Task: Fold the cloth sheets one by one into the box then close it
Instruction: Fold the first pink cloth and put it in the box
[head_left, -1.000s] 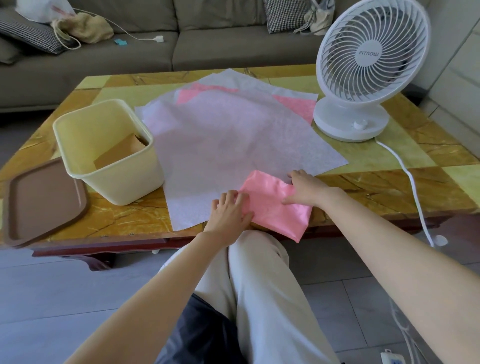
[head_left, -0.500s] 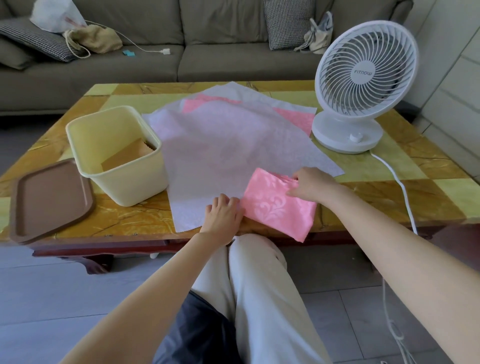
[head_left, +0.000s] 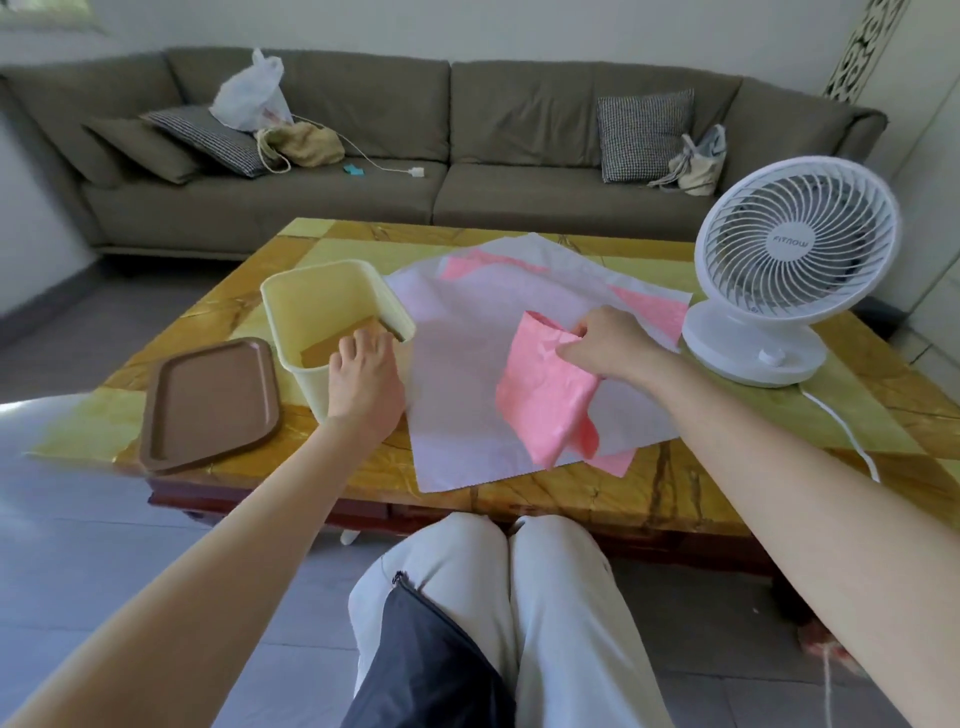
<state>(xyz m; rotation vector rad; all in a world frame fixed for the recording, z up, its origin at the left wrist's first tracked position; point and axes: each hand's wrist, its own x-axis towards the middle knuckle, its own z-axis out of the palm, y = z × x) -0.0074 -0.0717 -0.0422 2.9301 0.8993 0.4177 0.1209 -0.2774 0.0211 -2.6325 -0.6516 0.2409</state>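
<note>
Nearest are the person's two knees (head_left: 514, 597) in pale trousers, with a dark garment (head_left: 415, 675) across the lap. Two bare arms reach over them to the table (head_left: 675, 499).

The right hand (head_left: 608, 348) pinches one folded pink cloth (head_left: 545, 400) by its top edge. The cloth hangs clear of the table, above the spread sheets. The left hand (head_left: 363, 374) rests on the near rim of the box (head_left: 322, 296). Its fingers lie loosely over the edge and point inside, not clenched.

On the table lies one pile of flat sheets (head_left: 467, 374). The top one is pale lilac-white. Pink shows from under it in three places, at the far side, the right and the near corner. A white corner sticks out beyond that at the back. That makes at least three layers, and I cannot tell the full count.

There is one box, cream plastic, open at the top, just left of the pile. In it lies one brown folded piece (head_left: 332, 343). One brown lid (head_left: 208, 400) lies flat just left of the box. One white fan (head_left: 789, 270) stands at the table's right side, its cord (head_left: 841, 426) trailing off the edge.

Behind stands one grey sofa (head_left: 467, 197). On it are two checked cushions (head_left: 644, 135), one white plastic bag (head_left: 254, 93) and two tan bags (head_left: 301, 145).
</note>
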